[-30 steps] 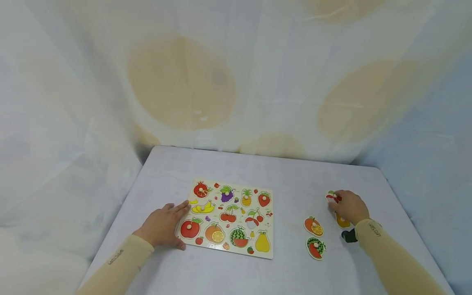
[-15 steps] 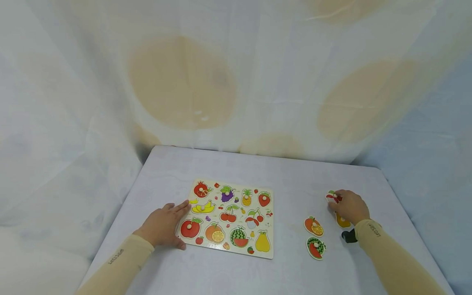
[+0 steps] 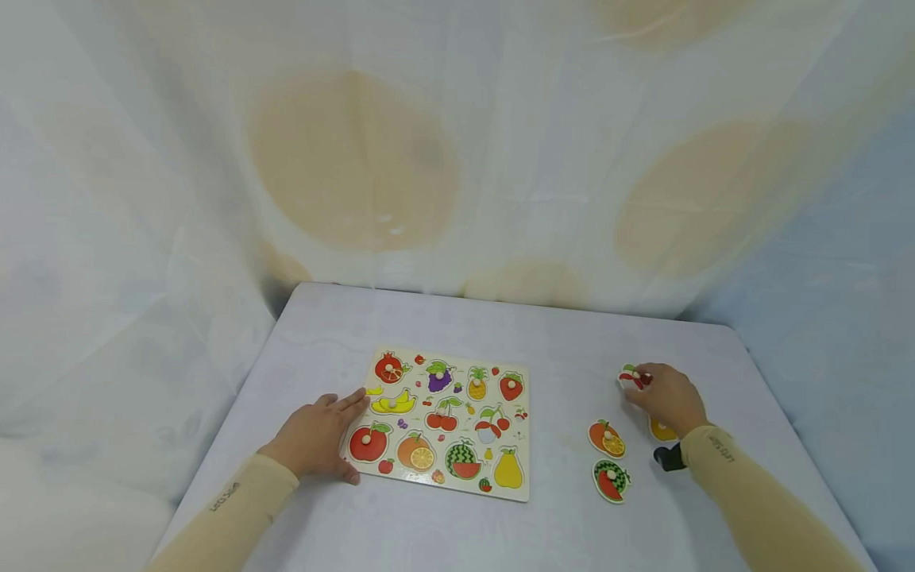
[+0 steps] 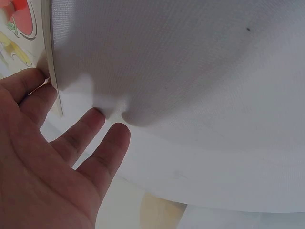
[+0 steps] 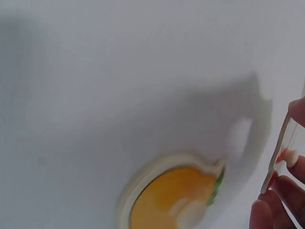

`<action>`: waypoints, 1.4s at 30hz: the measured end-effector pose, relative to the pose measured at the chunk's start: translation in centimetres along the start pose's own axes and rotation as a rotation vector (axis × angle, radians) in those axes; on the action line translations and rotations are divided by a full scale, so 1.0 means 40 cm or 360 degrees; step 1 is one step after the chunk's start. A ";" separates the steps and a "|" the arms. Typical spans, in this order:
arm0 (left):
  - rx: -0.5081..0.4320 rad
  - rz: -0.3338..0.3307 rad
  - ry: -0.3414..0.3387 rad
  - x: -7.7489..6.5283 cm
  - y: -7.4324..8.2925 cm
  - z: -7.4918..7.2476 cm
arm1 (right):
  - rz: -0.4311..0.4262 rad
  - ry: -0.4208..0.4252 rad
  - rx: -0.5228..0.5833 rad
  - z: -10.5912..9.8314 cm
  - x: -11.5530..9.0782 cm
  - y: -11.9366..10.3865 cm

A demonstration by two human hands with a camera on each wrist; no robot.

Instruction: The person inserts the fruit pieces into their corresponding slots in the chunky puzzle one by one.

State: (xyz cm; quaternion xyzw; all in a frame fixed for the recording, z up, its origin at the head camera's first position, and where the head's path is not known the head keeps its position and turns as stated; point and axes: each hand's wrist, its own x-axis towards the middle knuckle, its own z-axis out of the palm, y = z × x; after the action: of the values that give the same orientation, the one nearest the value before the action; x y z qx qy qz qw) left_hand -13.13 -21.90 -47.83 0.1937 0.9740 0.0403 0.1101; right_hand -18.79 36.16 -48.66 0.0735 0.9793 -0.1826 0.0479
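My left hand [image 3: 318, 435] lies at the left edge of a fruit puzzle board [image 3: 456, 391], fingertips touching its rim and fingers extended. With my right hand [image 3: 672, 395] I pinch a red-and-white fruit puzzle piece [image 3: 632, 380] that has a bit of green at its top. In the right wrist view the piece [image 5: 278, 155] is tilted and lifted off the cloth, fingers around its edge and by its white knob [image 5: 290, 157]. A yellow pear puzzle piece [image 3: 662, 430] lies below that hand, partly hidden by it.
An orange puzzle piece [image 3: 607, 438] and a watermelon puzzle piece [image 3: 611, 481] lie between the board and the right arm. Some fruits on the board, such as the apple [image 3: 368, 442], bear knobs. A white cloth covers the table [image 3: 557, 334]; curtains stand behind and beside it.
My right hand has shifted a little left and up with the red-and-white piece pinched in it. The left hand and the board stay in place.
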 end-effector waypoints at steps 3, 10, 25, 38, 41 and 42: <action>0.0004 -0.0004 -0.0005 0.000 0.000 0.000 | -0.0036 0.0000 0.0015 0.002 -0.008 -0.038; 0.0008 -0.0001 -0.0012 -0.001 0.000 -0.004 | -0.0233 0.0053 0.0026 0.014 -0.044 -0.136; -0.0002 0.0005 -0.0014 -0.002 0.000 -0.005 | -0.0448 -0.0018 0.0068 0.101 -0.131 -0.339; -0.0026 -0.0019 -0.0024 -0.003 0.004 -0.010 | -0.0518 -0.0133 -0.0010 0.166 -0.179 -0.448; -0.0025 -0.0022 -0.0032 -0.003 0.005 -0.012 | -0.0582 -0.0125 -0.0046 0.175 -0.186 -0.467; -0.0024 -0.0022 -0.0032 -0.004 0.004 -0.012 | -0.0600 -0.0117 -0.0049 0.178 -0.188 -0.472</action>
State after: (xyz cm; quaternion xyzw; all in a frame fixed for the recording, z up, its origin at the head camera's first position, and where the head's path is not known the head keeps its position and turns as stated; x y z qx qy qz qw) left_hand -13.04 -21.82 -47.31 0.1866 0.9739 0.0450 0.1215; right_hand -13.95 15.20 -47.76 -0.1187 0.9759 -0.1760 0.0498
